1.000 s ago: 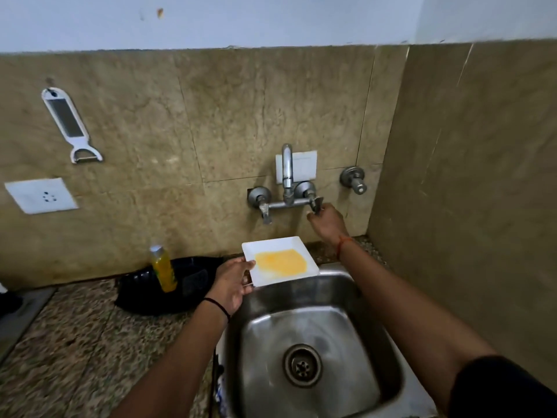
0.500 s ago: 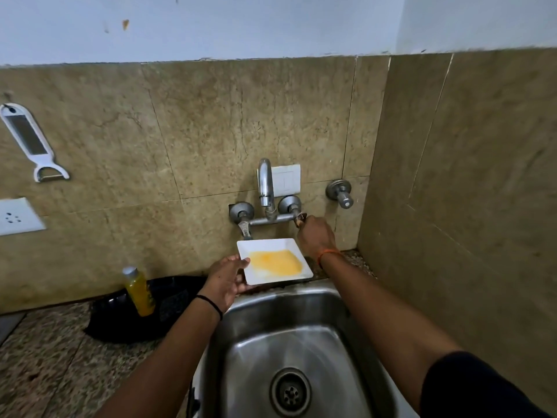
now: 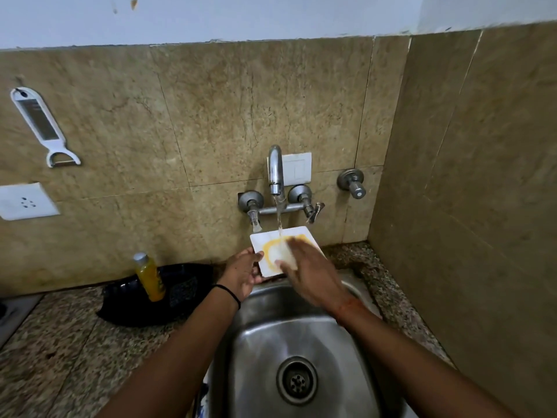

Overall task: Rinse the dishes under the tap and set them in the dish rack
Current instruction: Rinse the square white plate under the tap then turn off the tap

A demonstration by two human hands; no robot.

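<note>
A square white plate (image 3: 272, 240) with a yellow smear is held over the back of the steel sink (image 3: 265, 342). Water runs from the tap (image 3: 275, 173) onto its top edge. My left hand (image 3: 244, 271) grips the plate's left edge, thumb on top. My right hand (image 3: 307, 267) lies flat across the plate, its blurred fingers touching the wet yellow patch. Part of the smear is washed into a ring. The plate's right and lower parts are hidden under my right hand.
A black rack or tray (image 3: 156, 294) sits on the granite counter left of the sink, with a yellow bottle (image 3: 149, 276) standing in it. A peeler (image 3: 42, 125) hangs on the tiled wall. A side wall (image 3: 467, 206) closes in on the right.
My right hand left the tap's right handle and came onto the plate. Water now flows, and the yellow patch has started washing away.
</note>
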